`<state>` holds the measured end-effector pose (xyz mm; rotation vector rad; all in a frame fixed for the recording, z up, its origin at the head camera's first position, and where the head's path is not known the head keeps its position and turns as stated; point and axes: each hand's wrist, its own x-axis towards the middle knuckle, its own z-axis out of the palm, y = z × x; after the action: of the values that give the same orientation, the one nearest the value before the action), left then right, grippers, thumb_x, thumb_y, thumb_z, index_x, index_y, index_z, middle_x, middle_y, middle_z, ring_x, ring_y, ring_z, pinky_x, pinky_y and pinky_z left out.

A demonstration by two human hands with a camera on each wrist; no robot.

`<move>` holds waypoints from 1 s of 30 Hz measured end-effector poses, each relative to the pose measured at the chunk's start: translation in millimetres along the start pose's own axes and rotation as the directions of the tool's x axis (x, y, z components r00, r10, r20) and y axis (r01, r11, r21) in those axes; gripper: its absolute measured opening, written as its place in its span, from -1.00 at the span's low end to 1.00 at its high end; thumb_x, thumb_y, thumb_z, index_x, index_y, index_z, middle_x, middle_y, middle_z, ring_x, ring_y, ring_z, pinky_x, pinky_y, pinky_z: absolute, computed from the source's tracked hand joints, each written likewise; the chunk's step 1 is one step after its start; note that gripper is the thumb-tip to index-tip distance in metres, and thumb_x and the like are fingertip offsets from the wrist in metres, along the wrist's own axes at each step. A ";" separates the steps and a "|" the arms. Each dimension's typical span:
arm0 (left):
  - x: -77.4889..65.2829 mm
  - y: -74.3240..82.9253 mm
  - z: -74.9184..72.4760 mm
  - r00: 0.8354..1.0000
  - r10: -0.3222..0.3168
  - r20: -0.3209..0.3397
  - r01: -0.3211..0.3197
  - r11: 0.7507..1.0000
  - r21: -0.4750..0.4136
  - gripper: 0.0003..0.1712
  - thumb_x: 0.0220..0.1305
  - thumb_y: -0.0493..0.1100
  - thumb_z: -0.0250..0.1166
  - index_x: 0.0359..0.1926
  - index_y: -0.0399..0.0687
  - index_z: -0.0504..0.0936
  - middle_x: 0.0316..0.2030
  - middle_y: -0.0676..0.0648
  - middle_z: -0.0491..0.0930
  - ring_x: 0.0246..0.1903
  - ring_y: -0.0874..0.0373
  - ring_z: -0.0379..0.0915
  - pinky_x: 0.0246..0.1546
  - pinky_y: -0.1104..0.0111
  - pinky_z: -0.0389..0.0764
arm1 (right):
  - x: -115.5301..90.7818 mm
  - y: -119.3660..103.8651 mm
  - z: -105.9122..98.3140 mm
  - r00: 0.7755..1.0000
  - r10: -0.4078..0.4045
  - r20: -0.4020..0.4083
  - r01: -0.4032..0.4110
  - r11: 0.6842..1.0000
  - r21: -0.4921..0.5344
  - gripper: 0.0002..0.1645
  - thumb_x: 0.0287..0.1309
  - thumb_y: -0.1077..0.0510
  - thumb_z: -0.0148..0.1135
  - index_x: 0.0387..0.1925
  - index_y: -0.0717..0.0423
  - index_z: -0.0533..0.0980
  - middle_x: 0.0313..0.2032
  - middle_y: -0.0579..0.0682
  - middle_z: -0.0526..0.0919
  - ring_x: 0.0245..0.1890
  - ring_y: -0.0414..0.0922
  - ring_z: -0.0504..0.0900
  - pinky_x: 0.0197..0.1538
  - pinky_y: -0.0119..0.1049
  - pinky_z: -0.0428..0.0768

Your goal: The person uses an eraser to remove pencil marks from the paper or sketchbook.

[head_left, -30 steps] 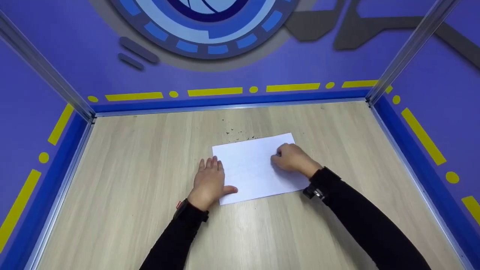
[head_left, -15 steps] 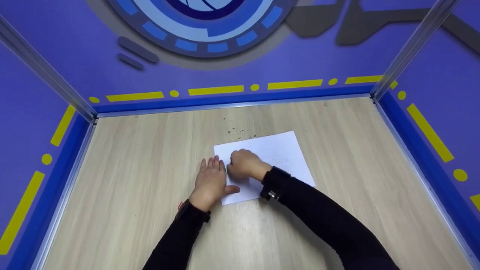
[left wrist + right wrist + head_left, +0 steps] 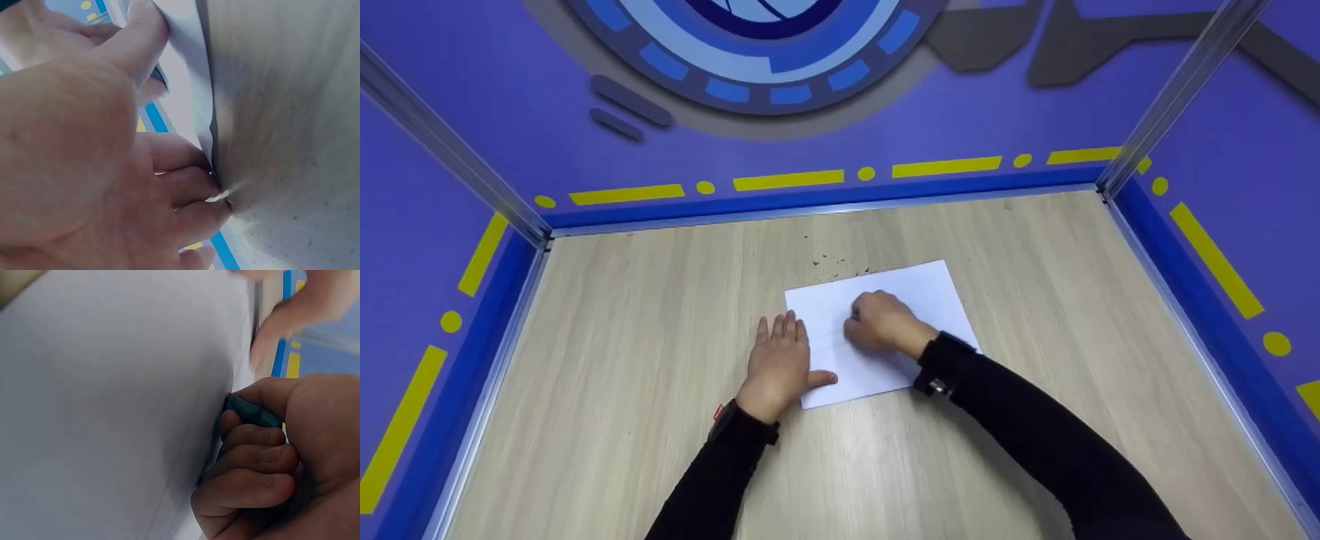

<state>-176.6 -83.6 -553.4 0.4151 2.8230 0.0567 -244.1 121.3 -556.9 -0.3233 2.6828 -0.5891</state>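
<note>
A white sheet of paper (image 3: pixel 934 296) lies on the wooden table, turned slightly. My left hand (image 3: pixel 776 364) lies along the paper's left edge, fingers straight, with the thumb pressing on its lower left part. Over the middle of the sheet, my right hand (image 3: pixel 883 322) holds a small dark teal eraser (image 3: pixel 251 412), pinched between thumb and curled fingers close against the paper. Faint lines run across the sheet in the right wrist view. Most of the eraser is hidden inside the hand. The left wrist view shows the left fingertips right at the paper's edge.
Dark crumbs (image 3: pixel 840 262) lie scattered on the table (image 3: pixel 660 300) just behind the paper. Blue-purple panels with yellow marks enclose the table at the back (image 3: pixel 787 161) and both sides, joined by metal corner rails (image 3: pixel 1174 112).
My right hand swept left across the paper to beside the left hand, then came partway back to the right, still holding the eraser. The left hand has stayed in place.
</note>
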 end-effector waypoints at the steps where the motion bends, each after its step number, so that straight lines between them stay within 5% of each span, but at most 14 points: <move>1: -0.2 0.4 -0.2 1.000 -0.002 0.001 0.002 1.000 0.002 0.40 0.26 0.58 0.40 0.65 -0.47 0.26 0.68 -0.44 0.21 0.73 -0.28 0.13 0.78 -0.20 0.01 | -2.5 9.9 -4.2 1.000 0.013 -0.010 -0.012 1.000 0.013 -0.59 0.39 0.02 0.23 -0.62 -0.04 0.44 -0.44 0.02 0.60 -0.33 0.03 0.60 -0.21 -0.10 0.57; 5: -0.2 1.2 -1.1 1.000 -0.009 0.014 0.009 1.000 0.005 0.40 0.27 0.59 0.39 0.66 -0.44 0.25 0.70 -0.42 0.19 0.74 -0.27 0.10 0.79 -0.19 0.01 | -16.6 55.4 -24.0 0.997 0.055 -0.045 -0.052 0.996 0.068 -0.69 0.38 0.03 0.20 -0.39 0.15 0.65 -0.19 0.20 0.77 -0.12 0.15 0.73 0.02 0.03 0.72; 9: 0.2 0.6 -0.9 1.000 -0.011 0.026 0.011 1.000 -0.001 0.39 0.28 0.58 0.39 0.67 -0.43 0.23 0.71 -0.42 0.16 0.75 -0.26 0.07 0.79 -0.18 -0.01 | -33.4 101.4 -42.7 0.992 0.104 -0.072 -0.097 0.991 0.089 -0.52 0.41 0.02 0.19 0.01 0.38 0.71 0.05 0.34 0.78 0.06 0.22 0.74 0.22 0.14 0.71; 13: -0.2 0.7 -0.9 1.000 -0.007 0.023 0.007 1.000 -0.011 0.39 0.28 0.57 0.40 0.67 -0.44 0.24 0.70 -0.42 0.17 0.75 -0.27 0.07 0.79 -0.18 -0.01 | -44.1 129.4 -54.3 0.982 0.166 -0.087 -0.159 0.984 0.082 -0.66 0.41 0.04 0.19 -0.43 0.20 0.53 -0.42 0.06 0.51 -0.38 0.00 0.51 -0.27 -0.13 0.53; 17: -0.8 0.3 -0.9 1.000 -0.013 0.022 0.013 1.000 -0.021 0.39 0.28 0.56 0.41 0.66 -0.45 0.24 0.70 -0.43 0.17 0.75 -0.28 0.07 0.79 -0.18 0.00 | -46.0 136.9 -57.3 0.982 0.165 -0.087 -0.157 0.984 0.089 -0.63 0.40 0.04 0.17 -0.53 0.04 0.35 -0.51 -0.08 0.26 -0.48 -0.08 0.34 -0.39 -0.23 0.30; 30: 0.2 0.9 -2.4 1.000 0.000 0.008 0.000 1.000 0.000 0.40 0.25 0.58 0.42 0.64 -0.46 0.28 0.68 -0.44 0.22 0.73 -0.29 0.12 0.78 -0.20 0.04 | -55.3 123.4 -52.5 0.979 0.167 -0.113 -0.164 0.986 0.037 -0.58 0.54 -0.03 0.16 -0.19 0.29 0.63 -0.29 0.13 0.59 -0.26 0.06 0.54 -0.19 -0.13 0.44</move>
<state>-177.3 -82.6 -551.1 0.4146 2.8155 0.0546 -232.6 265.7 -550.1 -0.0582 2.7745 -0.6097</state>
